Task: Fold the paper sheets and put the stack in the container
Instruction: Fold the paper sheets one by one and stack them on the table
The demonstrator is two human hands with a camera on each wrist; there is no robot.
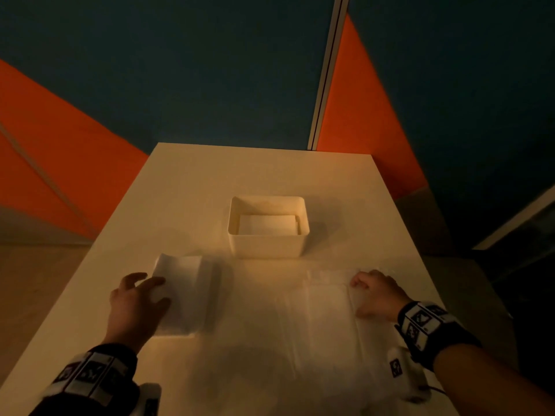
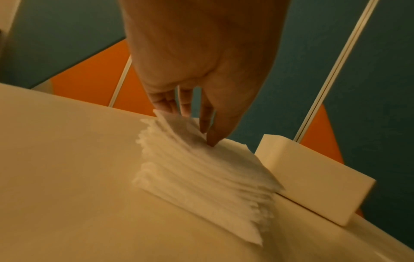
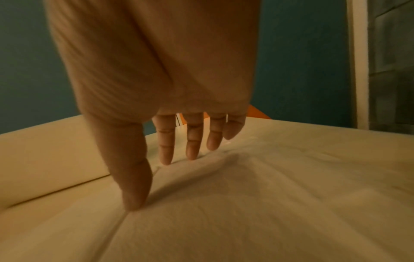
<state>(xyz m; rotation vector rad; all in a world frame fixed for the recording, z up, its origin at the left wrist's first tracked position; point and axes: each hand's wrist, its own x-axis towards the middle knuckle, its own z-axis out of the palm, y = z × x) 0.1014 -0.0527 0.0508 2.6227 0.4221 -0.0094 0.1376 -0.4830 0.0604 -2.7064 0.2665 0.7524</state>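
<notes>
A white stack of paper sheets (image 1: 186, 295) lies at the table's left. My left hand (image 1: 154, 291) is at its left edge; the left wrist view shows thumb and fingers (image 2: 202, 132) pinching the lifted corner of the top sheet (image 2: 179, 127) of the stack (image 2: 201, 177). An unfolded sheet (image 1: 327, 319) lies flat at the right. My right hand (image 1: 359, 295) rests on its far right part, with straight fingertips and the thumb touching the sheet (image 3: 246, 203). The white container (image 1: 267, 250) stands behind both, with folded paper (image 1: 265, 225) inside.
The cream table (image 1: 195, 190) has its left and right edges close to each hand. The container's wall (image 2: 313, 177) stands right beside the stack. Blue and orange wall panels rise behind the table's far edge.
</notes>
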